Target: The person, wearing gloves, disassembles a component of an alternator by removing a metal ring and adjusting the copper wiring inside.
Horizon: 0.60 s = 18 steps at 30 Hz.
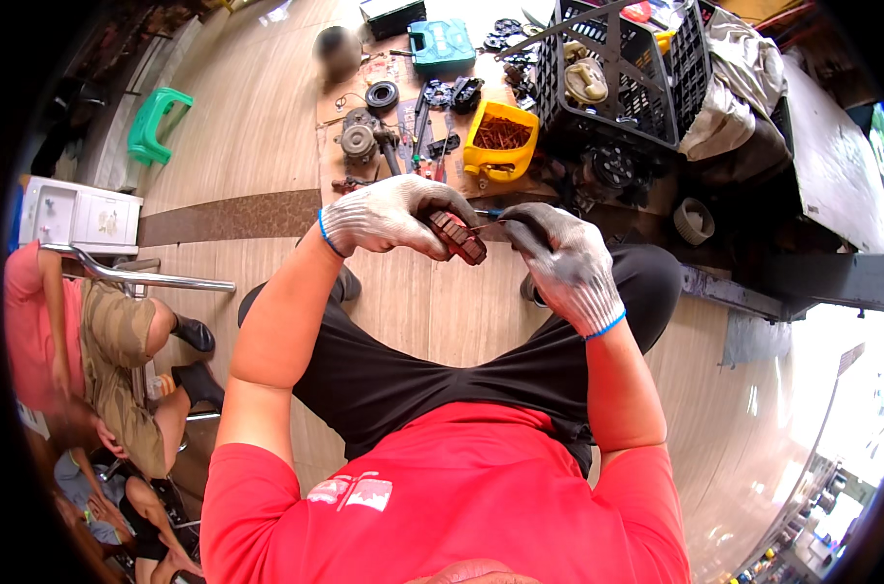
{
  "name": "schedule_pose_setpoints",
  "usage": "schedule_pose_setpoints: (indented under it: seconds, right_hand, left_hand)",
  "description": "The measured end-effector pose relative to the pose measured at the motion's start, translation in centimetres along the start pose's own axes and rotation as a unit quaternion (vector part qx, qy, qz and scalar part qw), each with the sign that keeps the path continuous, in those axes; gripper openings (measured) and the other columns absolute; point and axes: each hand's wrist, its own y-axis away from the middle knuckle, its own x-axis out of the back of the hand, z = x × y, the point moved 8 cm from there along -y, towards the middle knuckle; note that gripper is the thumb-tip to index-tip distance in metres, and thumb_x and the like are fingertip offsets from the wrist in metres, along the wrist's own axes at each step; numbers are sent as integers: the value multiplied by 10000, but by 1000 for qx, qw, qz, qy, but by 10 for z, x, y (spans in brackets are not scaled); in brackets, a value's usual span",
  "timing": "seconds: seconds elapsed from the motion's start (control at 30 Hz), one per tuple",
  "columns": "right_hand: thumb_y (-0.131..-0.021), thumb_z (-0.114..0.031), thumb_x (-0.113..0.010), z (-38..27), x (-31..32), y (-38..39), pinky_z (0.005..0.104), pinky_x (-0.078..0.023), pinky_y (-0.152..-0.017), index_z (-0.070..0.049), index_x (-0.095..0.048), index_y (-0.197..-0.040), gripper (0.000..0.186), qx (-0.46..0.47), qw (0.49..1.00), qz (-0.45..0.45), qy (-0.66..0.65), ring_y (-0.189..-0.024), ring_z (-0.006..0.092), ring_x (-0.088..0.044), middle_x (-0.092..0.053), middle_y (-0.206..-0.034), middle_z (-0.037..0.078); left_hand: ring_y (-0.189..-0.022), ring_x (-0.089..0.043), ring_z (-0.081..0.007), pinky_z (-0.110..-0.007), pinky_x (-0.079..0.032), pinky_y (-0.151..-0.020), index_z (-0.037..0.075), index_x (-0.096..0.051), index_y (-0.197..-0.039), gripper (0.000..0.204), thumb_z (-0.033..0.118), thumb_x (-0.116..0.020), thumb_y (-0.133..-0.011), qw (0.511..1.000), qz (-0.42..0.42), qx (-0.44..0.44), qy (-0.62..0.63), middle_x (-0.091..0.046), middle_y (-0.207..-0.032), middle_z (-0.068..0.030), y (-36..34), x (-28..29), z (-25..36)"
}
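My left hand (395, 216), in a white knitted glove with a grey palm, is closed around a motor stator (458, 238), a reddish-brown ring with blocky segments. My right hand (561, 255), gloved the same way, is pinched just to the right of it. Between its fingertips and the stator runs a thin copper-coloured wire (487, 225). A slim blue piece (490, 212) shows beside the right fingertips; whether I hold it cannot be made out. Both hands are raised in front of my knees.
Beyond my hands, a cardboard sheet (331, 136) carries a yellow container (501, 171) of copper-coloured scraps, a teal case (442, 47), a black ring (381, 95) and a metal motor part (359, 141). Black crates (607, 107) stand right. Left are a green stool (155, 127) and seated people (121, 331).
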Motion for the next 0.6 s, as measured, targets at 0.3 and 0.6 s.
schedule_pose_setpoints:
  seconds: [0.3, 0.6]
  right_hand:
    - [-775, -245, -836, -43, 29, 17, 503, -469, -1004, -36, -619, -1274, 582, 101, 973, 152, 142, -1163, 416, -596, -632, -1247, 224]
    - [-867, -340, -743, -41, -36, -6, 470, -496, -827, -97, -597, -1289, 509, 126, 982, -80, 113, -890, 342, -673, -687, -905, 143]
  left_hand:
    - [-975, -672, -157, -309, -578, -858, -12, -676, -1202, 515, 20, -817, -707, 996, 15, 32, 80, -718, -1092, -86, 4, 4, -13]
    - [-827, -681, -126, -287, -600, -702, -21, -666, -1197, 373, 186, -709, -890, 994, -12, 96, 51, -706, -1005, -78, -1, 1, -14]
